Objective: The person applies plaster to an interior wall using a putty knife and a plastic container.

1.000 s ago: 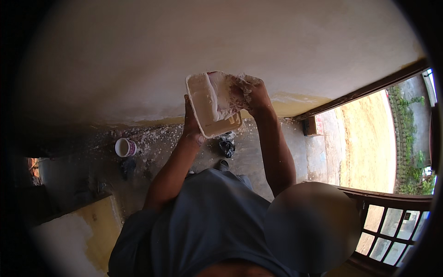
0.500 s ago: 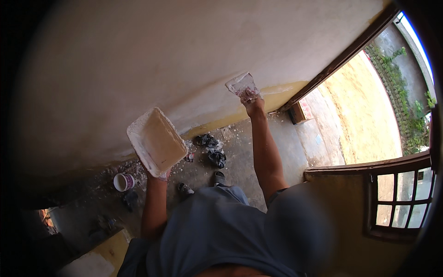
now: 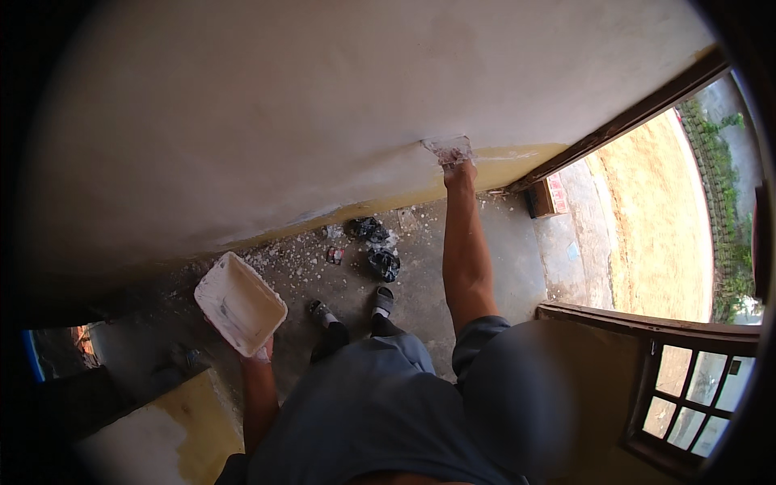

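Observation:
My left hand grips the lower edge of a pale, putty-smeared rectangular tray, held low at the left. Its fingers are mostly hidden under the tray. A thin layer of whitish putty coats the tray's inside. At the end of my outstretched arm, my right hand is closed on a flat, wide putty spreader, which lies against the lower part of the wall. Putty covers the spreader and my fingers. Whitish coating spreads over most of the wall, with a yellow band along its foot.
Black plastic bags and whitish crumbs lie on the grey floor near the wall's foot. A small box stands by the doorway frame at right. My sandalled feet are below. A barred window is at lower right.
My left hand has lowered the tray toward the lower left, and it tilts less toward the wall. My right hand has shifted slightly right and down with the spreader, which now lies flatter against the wall.

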